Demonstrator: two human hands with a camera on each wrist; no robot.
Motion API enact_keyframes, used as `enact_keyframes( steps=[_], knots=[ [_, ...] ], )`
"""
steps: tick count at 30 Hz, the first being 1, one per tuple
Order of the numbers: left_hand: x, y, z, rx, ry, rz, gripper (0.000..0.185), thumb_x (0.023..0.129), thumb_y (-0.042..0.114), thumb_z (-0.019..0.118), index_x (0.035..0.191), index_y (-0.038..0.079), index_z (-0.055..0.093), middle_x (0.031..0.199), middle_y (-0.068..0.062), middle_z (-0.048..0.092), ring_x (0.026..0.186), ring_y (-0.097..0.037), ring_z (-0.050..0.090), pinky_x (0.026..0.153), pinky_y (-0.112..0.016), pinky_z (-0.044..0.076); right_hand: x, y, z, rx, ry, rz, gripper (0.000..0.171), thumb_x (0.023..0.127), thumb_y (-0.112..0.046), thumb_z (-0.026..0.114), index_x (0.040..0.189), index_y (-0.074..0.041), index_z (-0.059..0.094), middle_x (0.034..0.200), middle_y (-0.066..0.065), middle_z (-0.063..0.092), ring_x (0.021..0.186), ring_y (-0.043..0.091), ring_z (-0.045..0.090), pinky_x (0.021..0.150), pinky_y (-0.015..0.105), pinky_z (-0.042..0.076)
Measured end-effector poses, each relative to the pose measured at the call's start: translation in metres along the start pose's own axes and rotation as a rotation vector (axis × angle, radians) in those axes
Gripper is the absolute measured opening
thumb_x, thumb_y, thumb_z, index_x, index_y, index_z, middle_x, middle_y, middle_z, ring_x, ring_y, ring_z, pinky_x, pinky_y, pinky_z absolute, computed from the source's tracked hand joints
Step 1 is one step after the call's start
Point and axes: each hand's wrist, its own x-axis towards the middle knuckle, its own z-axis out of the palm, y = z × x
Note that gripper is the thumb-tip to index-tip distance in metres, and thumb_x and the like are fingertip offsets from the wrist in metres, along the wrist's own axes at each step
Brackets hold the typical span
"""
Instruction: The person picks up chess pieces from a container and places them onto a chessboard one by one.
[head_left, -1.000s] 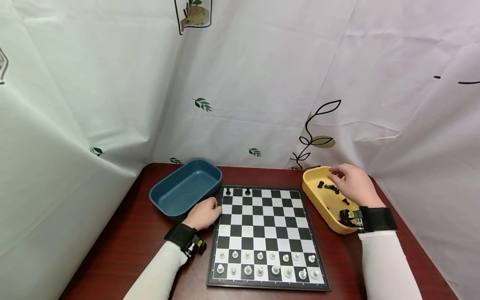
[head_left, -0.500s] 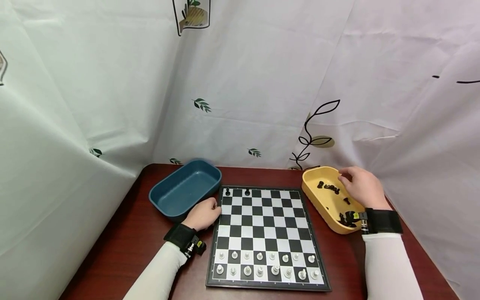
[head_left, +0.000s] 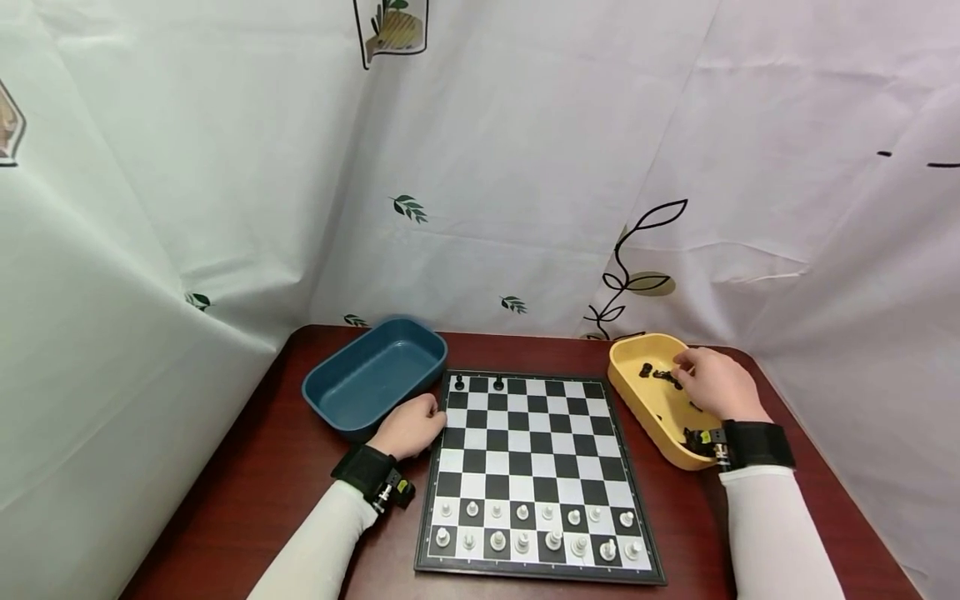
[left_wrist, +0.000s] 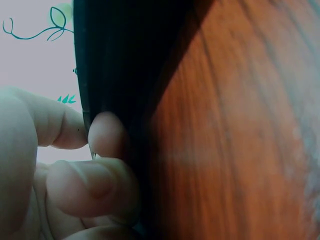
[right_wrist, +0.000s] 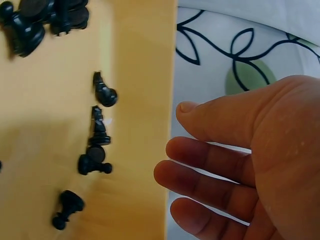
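A chessboard (head_left: 528,442) lies on a dark red table (head_left: 225,508), between a blue tray (head_left: 375,379) at its far left and a yellow tray (head_left: 678,410) at its far right. The left hand (head_left: 408,427), fingers curled, grips the board's left edge between thumb and finger. The right hand (head_left: 717,385) is at the yellow tray's right rim, its fingers apart and slightly bent, holding nothing. Inside that tray are black chess pieces (right_wrist: 99,125), several lying on their sides; those at the near end are heaped together. On the board, two black pieces (head_left: 498,383) stand upright in the farthest row, and white pieces (head_left: 522,542) fill the two nearest rows. A pale patterned cloth (head_left: 525,167) hangs behind the table.
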Motion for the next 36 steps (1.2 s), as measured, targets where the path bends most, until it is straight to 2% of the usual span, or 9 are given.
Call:
enact_keyframes(
  steps=[6, 12, 15, 21, 28, 36],
  knots=[
    [0.000, 0.000, 0.000, -0.002, -0.003, 0.004, 0.026, 0.109, 0.027, 0.056, 0.087, 0.013, 0.059, 0.063, -0.003, 0.061, 0.047, -0.021, 0.055, 0.051, -0.036, 0.042, 0.000, 0.006, 0.009, -0.020, -0.001, -0.016, 0.029, 0.100, -0.015, 0.077, 0.122, 0.004, 0.077, 0.109, 0.023, 0.078, 0.099, 0.045, 0.073, 0.084, 0.065, 0.056],
    [0.000, 0.000, 0.000, -0.004, 0.000, 0.002, 0.026, 0.109, 0.027, 0.056, 0.087, 0.013, 0.058, 0.063, -0.003, 0.061, 0.047, -0.021, 0.055, 0.051, -0.036, 0.042, 0.000, 0.009, 0.012, -0.044, -0.052, 0.020, 0.042, 0.100, -0.018, 0.078, 0.133, 0.006, 0.073, 0.129, 0.033, 0.073, 0.119, 0.057, 0.068, 0.096, 0.072, 0.053],
    [0.000, 0.000, 0.000, -0.002, 0.000, -0.002, 0.025, 0.109, 0.027, 0.056, 0.087, 0.013, 0.058, 0.063, -0.003, 0.061, 0.047, -0.021, 0.055, 0.050, -0.036, 0.042, -0.001, 0.010, 0.015, -0.056, -0.072, 0.034, 0.046, 0.100, -0.019, 0.078, 0.137, 0.007, 0.071, 0.135, 0.036, 0.070, 0.124, 0.058, 0.065, 0.098, 0.073, 0.051],
    [0.000, 0.001, 0.000, 0.001, 0.003, -0.004, 0.026, 0.109, 0.027, 0.056, 0.087, 0.013, 0.058, 0.063, -0.003, 0.060, 0.047, -0.021, 0.055, 0.050, -0.036, 0.042, -0.002, 0.009, 0.018, -0.058, -0.091, 0.027, 0.047, 0.098, -0.017, 0.080, 0.137, 0.008, 0.070, 0.133, 0.036, 0.070, 0.122, 0.057, 0.067, 0.096, 0.073, 0.052],
    [0.001, 0.001, 0.000, 0.004, 0.003, 0.001, 0.026, 0.109, 0.027, 0.056, 0.087, 0.014, 0.058, 0.063, -0.002, 0.060, 0.047, -0.021, 0.055, 0.050, -0.036, 0.042, -0.004, 0.007, 0.019, -0.021, -0.161, 0.017, 0.039, 0.095, -0.014, 0.081, 0.127, 0.006, 0.074, 0.114, 0.029, 0.075, 0.099, 0.045, 0.070, 0.086, 0.066, 0.055],
    [0.001, -0.001, 0.000, 0.009, 0.006, 0.005, 0.026, 0.108, 0.027, 0.057, 0.086, 0.014, 0.058, 0.062, -0.002, 0.059, 0.047, -0.020, 0.056, 0.051, -0.036, 0.042, -0.003, 0.008, 0.022, -0.012, -0.184, 0.002, 0.042, 0.094, -0.013, 0.081, 0.129, 0.010, 0.074, 0.122, 0.032, 0.075, 0.113, 0.053, 0.070, 0.094, 0.069, 0.054]
  ],
)
